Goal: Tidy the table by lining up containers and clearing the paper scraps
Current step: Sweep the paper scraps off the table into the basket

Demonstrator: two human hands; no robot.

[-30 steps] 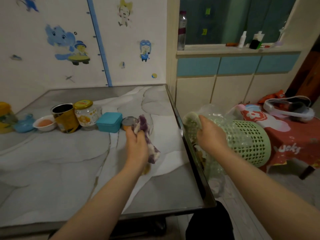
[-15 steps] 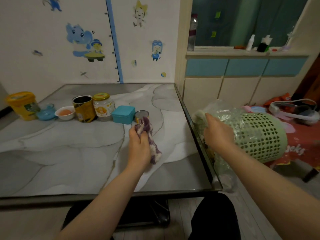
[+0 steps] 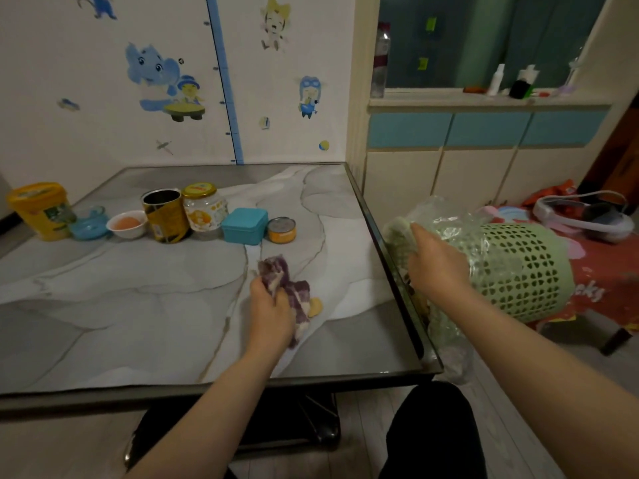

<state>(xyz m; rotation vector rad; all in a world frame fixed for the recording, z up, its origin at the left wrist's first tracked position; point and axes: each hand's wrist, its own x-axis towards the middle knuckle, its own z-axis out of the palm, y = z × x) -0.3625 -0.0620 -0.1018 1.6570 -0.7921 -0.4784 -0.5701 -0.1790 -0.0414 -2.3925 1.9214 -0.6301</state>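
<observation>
My left hand (image 3: 271,314) grips a purple-and-white cloth (image 3: 288,288) on the marble table (image 3: 138,305), with a small tan scrap (image 3: 315,307) beside it. My right hand (image 3: 437,267) holds the rim of a green perforated waste basket (image 3: 518,274) lined with a clear plastic bag, tilted on its side against the table's right edge. Containers stand in a row at the back left: a yellow tub (image 3: 39,209), a blue glass dish (image 3: 88,224), a small white bowl (image 3: 127,223), an open tin can (image 3: 165,216), a yellow-lidded jar (image 3: 204,210), a teal box (image 3: 245,225) and a small flat can (image 3: 281,230).
A low stool with a red patterned cover (image 3: 605,271) stands right of the basket, carrying a white headset (image 3: 587,214). Cabinets and a windowsill with bottles (image 3: 498,81) are behind. My dark-clothed knees (image 3: 432,430) are under the table's near edge.
My left hand has drawn the cloth back toward me and slightly right, uncovering the small flat can and the tan scrap. The view has shifted left, bringing the yellow tub in.
</observation>
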